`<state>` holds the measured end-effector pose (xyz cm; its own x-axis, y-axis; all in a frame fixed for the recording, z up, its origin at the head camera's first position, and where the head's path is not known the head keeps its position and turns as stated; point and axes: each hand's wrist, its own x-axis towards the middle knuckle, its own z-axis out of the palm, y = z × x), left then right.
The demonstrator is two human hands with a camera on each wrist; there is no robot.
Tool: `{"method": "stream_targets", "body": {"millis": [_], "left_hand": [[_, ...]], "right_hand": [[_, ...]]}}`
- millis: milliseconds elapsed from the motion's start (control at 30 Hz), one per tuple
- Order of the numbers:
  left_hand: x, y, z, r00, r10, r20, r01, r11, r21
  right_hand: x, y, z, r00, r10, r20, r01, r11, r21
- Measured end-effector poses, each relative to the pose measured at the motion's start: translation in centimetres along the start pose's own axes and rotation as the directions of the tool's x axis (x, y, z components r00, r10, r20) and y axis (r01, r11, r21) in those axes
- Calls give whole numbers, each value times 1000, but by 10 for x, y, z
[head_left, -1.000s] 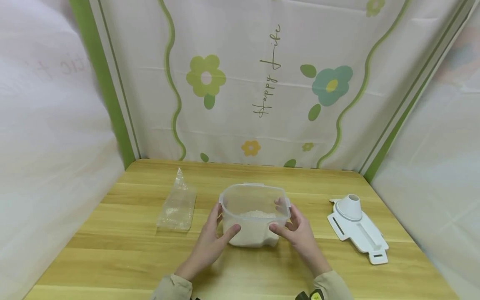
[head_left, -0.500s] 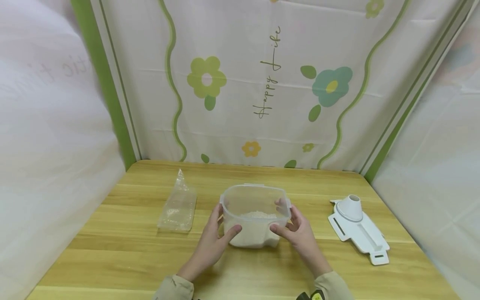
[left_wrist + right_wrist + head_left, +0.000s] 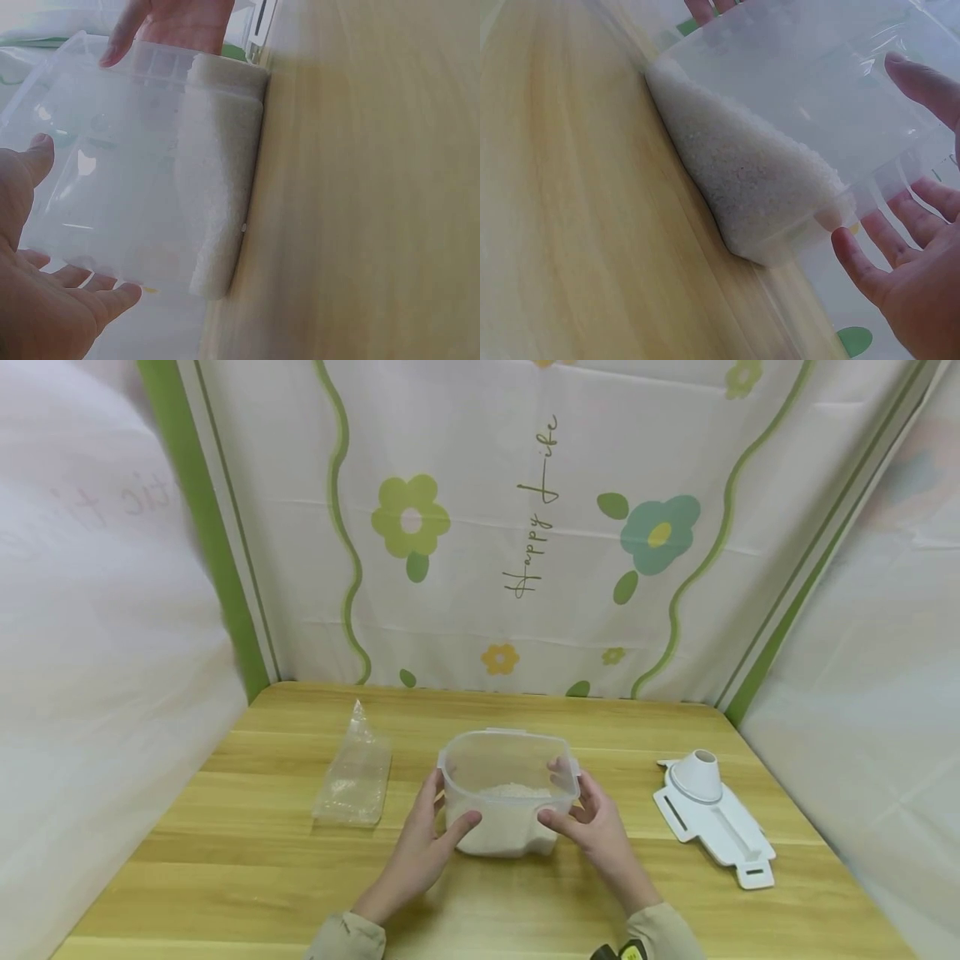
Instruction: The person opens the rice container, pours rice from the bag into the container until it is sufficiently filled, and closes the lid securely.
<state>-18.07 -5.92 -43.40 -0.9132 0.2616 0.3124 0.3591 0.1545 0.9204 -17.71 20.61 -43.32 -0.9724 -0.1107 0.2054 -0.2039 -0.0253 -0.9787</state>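
In the middle of the table stands a clear plastic food container (image 3: 480, 760), its top uncovered. White rice (image 3: 517, 791) fills its lower part, heaped unevenly, as the right wrist view shows through the wall (image 3: 735, 165). My left hand (image 3: 420, 843) holds the container's left side, thumb on the front wall and fingers along the side. On the opposite side my right hand (image 3: 600, 831) grips it the same way, with its fingers (image 3: 889, 244) spread along the wall. The container's base rests on the tabletop in the left wrist view.
Left of the container lies a crumpled clear plastic bag (image 3: 354, 781). A white lid (image 3: 731, 831) with slotted side flaps lies at the right, a cone-shaped spout (image 3: 699, 775) standing on it. Printed curtains (image 3: 465, 610) enclose the wooden table (image 3: 247, 843) at the back and sides.
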Motion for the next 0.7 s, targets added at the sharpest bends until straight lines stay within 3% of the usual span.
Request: {"method": "stream_targets", "body": {"millis": [700], "left_hand": [[0,0,0,999,-32,8,31,999,23]], "right_hand": [[0,0,-1,1000,-9,3,9,1000,-9]]}}
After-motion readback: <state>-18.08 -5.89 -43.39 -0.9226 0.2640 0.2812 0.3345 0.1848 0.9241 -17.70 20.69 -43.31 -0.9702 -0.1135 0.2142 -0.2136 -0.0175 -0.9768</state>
